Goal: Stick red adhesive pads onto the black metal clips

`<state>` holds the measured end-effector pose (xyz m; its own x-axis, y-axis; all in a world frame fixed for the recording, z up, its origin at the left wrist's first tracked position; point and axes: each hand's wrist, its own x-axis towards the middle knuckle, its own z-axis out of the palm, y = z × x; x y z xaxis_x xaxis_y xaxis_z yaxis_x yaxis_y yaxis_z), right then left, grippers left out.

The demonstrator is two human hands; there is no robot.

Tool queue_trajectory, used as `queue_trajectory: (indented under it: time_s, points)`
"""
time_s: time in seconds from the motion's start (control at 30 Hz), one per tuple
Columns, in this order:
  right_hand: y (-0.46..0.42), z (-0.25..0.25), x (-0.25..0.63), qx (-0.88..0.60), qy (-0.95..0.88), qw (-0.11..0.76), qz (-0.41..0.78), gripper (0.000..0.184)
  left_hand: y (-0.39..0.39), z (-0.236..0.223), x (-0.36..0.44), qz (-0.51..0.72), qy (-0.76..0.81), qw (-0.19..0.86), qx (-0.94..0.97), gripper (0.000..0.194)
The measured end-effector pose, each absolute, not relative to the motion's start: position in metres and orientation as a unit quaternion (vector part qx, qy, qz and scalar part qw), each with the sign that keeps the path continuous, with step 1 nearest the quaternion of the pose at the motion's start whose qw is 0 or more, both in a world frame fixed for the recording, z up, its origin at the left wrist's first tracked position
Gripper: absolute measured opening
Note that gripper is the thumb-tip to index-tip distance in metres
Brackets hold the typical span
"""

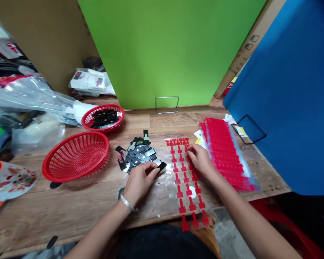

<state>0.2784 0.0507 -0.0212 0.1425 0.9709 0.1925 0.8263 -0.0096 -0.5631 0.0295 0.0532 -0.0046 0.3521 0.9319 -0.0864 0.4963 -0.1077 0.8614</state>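
My left hand (pixel 140 182), with a bracelet at the wrist, pinches a small flat black piece (pixel 162 166) between thumb and fingers. Just beyond it lies a loose pile of similar black and silver pieces (pixel 140 153). To the right, a clear sheet of red T-shaped stickers (pixel 181 205) lies in rows on the table, its near end hanging over the front edge. My right hand (pixel 201 159) rests on the upper right of this sheet, fingertips closed at a red sticker. Whether a sticker is between them is hidden.
An open red basket (pixel 50 168) stands at left; behind it a smaller red basket (pixel 121 124) holds black pieces. A patterned mug (pixel 16 181) is at far left. Stacked red sticker sheets (pixel 224 151) lie at right. Green (pixel 167 54) and blue (pixel 294 108) boards rise behind, with wire stands.
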Motion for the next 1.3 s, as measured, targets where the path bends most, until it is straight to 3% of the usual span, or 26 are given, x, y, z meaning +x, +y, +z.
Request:
queue_trajectory:
  time_s: [0.13, 0.27, 0.43, 0.6, 0.93, 1.3]
  points:
    - [0.079, -0.031, 0.309, -0.72, -0.632, 0.265, 0.112, 0.011, 0.067, 0.0, 0.058, 0.278, 0.455, 0.67, 0.517, 0.017]
    - [0.094, -0.033, 0.314, -0.715, -0.646, 0.235, 0.125, 0.008, 0.074, 0.003, 0.081, 0.285, 0.443, 0.758, 0.386, 0.016]
    - [0.104, -0.03, 0.318, -0.704, -0.662, 0.203, 0.16, 0.008, 0.089, -0.003, 0.1, 0.29, 0.445, 0.764, 0.365, 0.007]
    - [0.107, -0.029, 0.319, -0.701, -0.666, 0.193, 0.167, 0.009, 0.111, -0.013, 0.128, 0.315, 0.449, 0.755, 0.36, 0.01]
    - [0.09, -0.037, 0.31, -0.682, -0.674, 0.263, 0.105, 0.014, 0.133, -0.03, 0.166, 0.331, 0.461, 0.742, 0.358, 0.011]
    - [0.072, -0.018, 0.32, -0.677, -0.611, 0.381, 0.152, 0.008, 0.135, -0.037, 0.17, 0.331, 0.495, 0.726, 0.343, 0.013]
